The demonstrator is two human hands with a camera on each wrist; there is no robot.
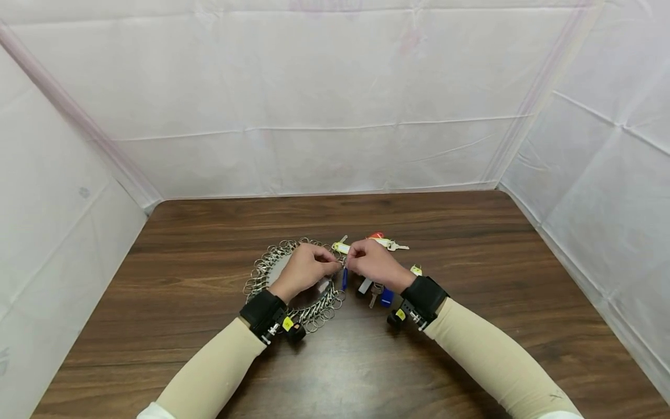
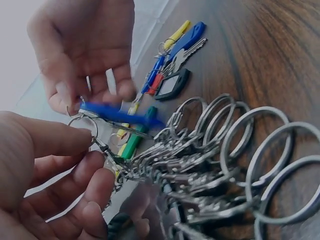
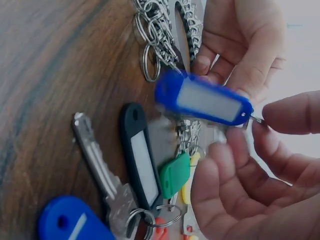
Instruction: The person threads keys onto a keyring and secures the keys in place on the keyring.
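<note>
My two hands meet over the brown table (image 1: 471, 244). A blue key tag (image 3: 205, 100) hangs between them, small and blue in the head view (image 1: 344, 278). My right hand (image 3: 252, 127) pinches the small metal ring at the tag's end between thumb and fingertip. My left hand (image 2: 92, 155) pinches a split ring with a clasp (image 2: 87, 125) that belongs to a big bunch of silver key rings (image 1: 293, 291). The right hand's fingers (image 2: 65, 95) touch the same spot from above. Both hands sit just right of the bunch (image 2: 225, 160).
Under and behind my right hand lie loose tagged keys: a black tag (image 3: 140, 160), a silver key (image 3: 97, 160), a green tag (image 3: 175, 175), another blue tag (image 3: 70, 220), and white, red and yellow tags (image 1: 382, 241). White sheeting walls the table on three sides.
</note>
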